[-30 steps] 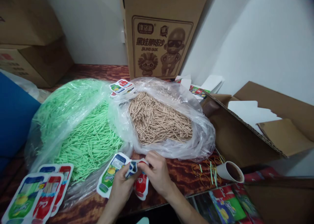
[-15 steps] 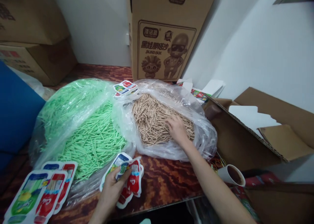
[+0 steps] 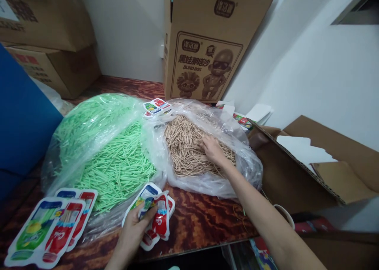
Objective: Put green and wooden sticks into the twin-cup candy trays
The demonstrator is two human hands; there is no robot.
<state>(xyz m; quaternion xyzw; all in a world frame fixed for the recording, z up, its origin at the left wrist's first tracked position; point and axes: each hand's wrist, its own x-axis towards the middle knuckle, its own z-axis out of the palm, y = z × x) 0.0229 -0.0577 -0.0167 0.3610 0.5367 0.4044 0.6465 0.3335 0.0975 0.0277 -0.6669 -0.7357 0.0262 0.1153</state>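
Note:
My left hand (image 3: 136, 224) grips bottle-printed plastic pouches (image 3: 161, 216) near the table's front edge, thumb and fingers closed on them. The pouches have a green-and-blue half and a red half. My right hand (image 3: 212, 149) is in the heap of thin brown sticks (image 3: 185, 147), its fingers curled and their tips partly hidden among the sticks. Those sticks lie in an open clear plastic bag (image 3: 248, 167). To its left, another clear bag holds light green sticks (image 3: 118, 171). More pouches (image 3: 44, 232), with sticks showing inside, lie at the front left.
A few pouches (image 3: 155, 106) rest between the bags at the back. A tall cardboard box (image 3: 204, 37) stands behind. An open carton (image 3: 296, 171) with white cards is at the right, near a paper cup (image 3: 286, 214). Stacked cartons (image 3: 56, 64) and a blue panel (image 3: 23, 116) are left.
The camera view has shifted slightly, so the scene sits a little to the right. My right hand's fingers are curled closer together in the brown sticks. My left hand still grips the pouches.

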